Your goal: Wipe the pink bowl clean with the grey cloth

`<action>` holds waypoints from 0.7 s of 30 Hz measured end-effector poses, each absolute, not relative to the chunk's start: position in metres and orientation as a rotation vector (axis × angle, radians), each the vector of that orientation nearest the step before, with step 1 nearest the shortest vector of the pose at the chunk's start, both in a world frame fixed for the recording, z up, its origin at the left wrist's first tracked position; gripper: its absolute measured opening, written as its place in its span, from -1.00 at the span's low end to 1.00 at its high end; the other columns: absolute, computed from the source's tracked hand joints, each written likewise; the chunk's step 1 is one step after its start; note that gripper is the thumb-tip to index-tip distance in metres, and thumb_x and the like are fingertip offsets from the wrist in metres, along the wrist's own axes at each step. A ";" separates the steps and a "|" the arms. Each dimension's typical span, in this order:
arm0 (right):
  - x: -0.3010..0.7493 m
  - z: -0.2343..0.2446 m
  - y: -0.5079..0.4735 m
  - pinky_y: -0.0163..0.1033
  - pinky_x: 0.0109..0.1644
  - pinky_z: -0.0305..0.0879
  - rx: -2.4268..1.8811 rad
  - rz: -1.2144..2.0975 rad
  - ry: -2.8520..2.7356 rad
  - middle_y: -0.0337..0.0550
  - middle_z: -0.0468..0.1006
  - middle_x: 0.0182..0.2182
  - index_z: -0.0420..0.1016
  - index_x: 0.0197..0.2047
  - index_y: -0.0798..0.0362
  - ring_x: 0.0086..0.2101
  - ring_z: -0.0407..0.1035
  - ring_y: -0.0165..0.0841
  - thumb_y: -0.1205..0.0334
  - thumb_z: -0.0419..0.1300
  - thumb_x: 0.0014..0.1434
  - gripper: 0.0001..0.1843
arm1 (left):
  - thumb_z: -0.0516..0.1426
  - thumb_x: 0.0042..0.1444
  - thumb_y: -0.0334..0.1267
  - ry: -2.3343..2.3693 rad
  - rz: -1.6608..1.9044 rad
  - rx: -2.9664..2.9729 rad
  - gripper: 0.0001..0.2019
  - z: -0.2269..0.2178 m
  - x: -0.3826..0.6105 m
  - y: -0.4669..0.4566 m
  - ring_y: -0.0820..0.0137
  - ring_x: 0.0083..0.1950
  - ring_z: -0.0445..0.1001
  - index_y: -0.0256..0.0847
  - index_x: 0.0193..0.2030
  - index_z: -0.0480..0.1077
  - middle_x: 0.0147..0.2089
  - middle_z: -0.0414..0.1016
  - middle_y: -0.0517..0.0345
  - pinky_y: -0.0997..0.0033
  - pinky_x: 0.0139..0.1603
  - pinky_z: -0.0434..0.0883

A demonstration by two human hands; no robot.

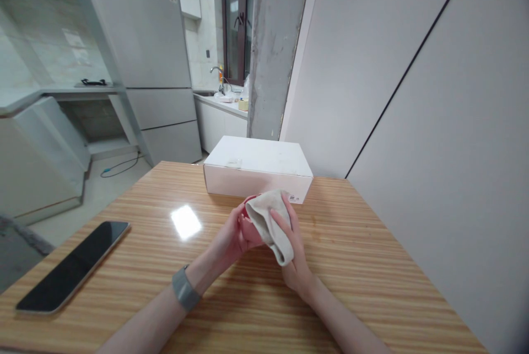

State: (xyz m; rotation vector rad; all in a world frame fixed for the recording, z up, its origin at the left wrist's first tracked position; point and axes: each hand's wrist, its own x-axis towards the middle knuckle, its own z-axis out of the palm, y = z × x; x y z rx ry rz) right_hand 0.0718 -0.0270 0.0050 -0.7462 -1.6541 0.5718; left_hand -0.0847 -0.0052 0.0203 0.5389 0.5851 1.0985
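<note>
My left hand (237,238) is wrapped round a rounded pink object (250,231) with a darker red edge; the cloth and my fingers cover much of it, so its kind is unclear. A folded beige cloth (270,219) lies against the pink object's right side. Gripping that cloth is my right hand (295,249), thumb and fingers bent over it. Both hands are close together above the wooden table (347,282), just in front of a white box (256,180). A grey band (185,288) circles my left wrist.
A black-screened phone (74,268) lies at the table's left side. The closed white box stands at the far edge. A pale wall panel (413,139) borders the table on the right. Beyond stand a grey fridge (152,62) and a counter with a tap (221,81).
</note>
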 end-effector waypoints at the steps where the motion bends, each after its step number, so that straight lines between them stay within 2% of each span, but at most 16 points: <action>1: 0.072 0.006 -0.028 0.16 0.32 -0.28 -0.745 0.520 -1.701 -0.31 -0.10 0.35 0.33 0.16 -0.22 0.31 -0.21 -0.08 0.06 0.05 0.22 -0.57 | 0.05 0.18 -0.04 0.574 1.079 0.535 -0.59 0.020 -0.084 -0.007 0.28 -0.08 0.51 -0.13 0.13 0.30 0.04 0.48 0.05 0.36 -0.24 0.50; 4: 0.072 0.003 -0.028 0.18 0.32 -0.32 -0.756 0.432 -1.660 -0.32 -0.07 0.35 0.31 0.18 -0.23 0.31 -0.21 -0.08 0.06 0.05 0.23 -0.56 | 0.15 0.10 -0.05 0.481 1.040 0.611 -0.54 0.021 -0.079 -0.015 0.23 0.03 0.46 -0.17 0.11 0.29 0.08 0.45 0.01 0.28 -0.03 0.43; 7: 0.071 -0.005 -0.022 0.10 0.32 -0.19 -0.822 0.568 -1.394 -0.20 0.14 0.28 0.33 0.17 -0.14 0.26 -0.04 -0.13 -0.02 0.03 0.22 -0.53 | 0.35 -0.19 -0.34 0.525 1.109 0.794 -0.30 0.023 -0.072 -0.021 0.17 0.15 0.36 -0.09 0.14 0.22 0.17 0.37 0.00 0.15 0.15 0.29; 9: 0.070 -0.009 -0.016 0.04 0.29 -0.07 -0.908 0.730 -1.149 -0.13 0.34 0.16 0.38 0.12 -0.06 0.21 0.09 -0.14 -0.09 0.10 0.16 -0.49 | 0.40 -0.37 -0.46 0.667 1.217 0.928 -0.17 0.026 -0.069 -0.023 0.14 0.17 0.33 -0.13 0.11 0.20 0.16 0.36 -0.04 0.13 0.21 0.21; 12: 0.068 -0.010 -0.007 -0.04 0.20 0.12 -0.960 1.000 -0.864 -0.14 0.53 -0.05 0.46 0.01 0.02 0.07 0.29 -0.18 -0.14 0.13 0.11 -0.48 | 0.42 -0.48 -0.46 0.799 1.307 1.148 -0.14 0.029 -0.069 -0.025 0.12 0.16 0.32 -0.18 0.06 0.21 0.12 0.36 -0.06 0.15 0.22 0.19; 15: 0.067 -0.001 -0.001 -0.09 0.10 0.25 -0.866 1.276 -0.782 -0.18 0.60 -0.18 0.53 -0.13 0.02 -0.05 0.40 -0.20 -0.18 0.06 0.14 -0.51 | 0.43 -0.52 -0.42 0.842 1.385 1.337 -0.08 0.028 -0.072 -0.025 0.11 0.16 0.30 -0.13 0.09 0.17 0.14 0.30 -0.01 0.19 0.22 0.19; 18: 0.068 0.008 -0.002 -0.08 0.04 0.30 -0.764 1.543 -0.749 -0.18 0.62 -0.23 0.55 -0.20 0.00 -0.10 0.44 -0.20 -0.17 0.04 0.15 -0.54 | 0.43 -0.51 -0.38 0.858 1.443 1.496 -0.02 0.022 -0.075 -0.025 0.12 0.17 0.27 -0.07 0.14 0.11 0.15 0.25 0.04 0.21 0.22 0.18; 21: 0.070 0.011 -0.004 -0.05 0.02 0.31 -0.672 1.755 -0.757 -0.14 0.62 -0.22 0.53 -0.15 0.03 -0.10 0.44 -0.19 -0.16 0.04 0.15 -0.53 | 0.44 -0.48 -0.32 0.863 1.474 1.602 0.03 0.016 -0.077 -0.023 0.09 0.22 0.21 -0.03 0.19 0.05 0.21 0.18 0.02 0.18 0.25 0.14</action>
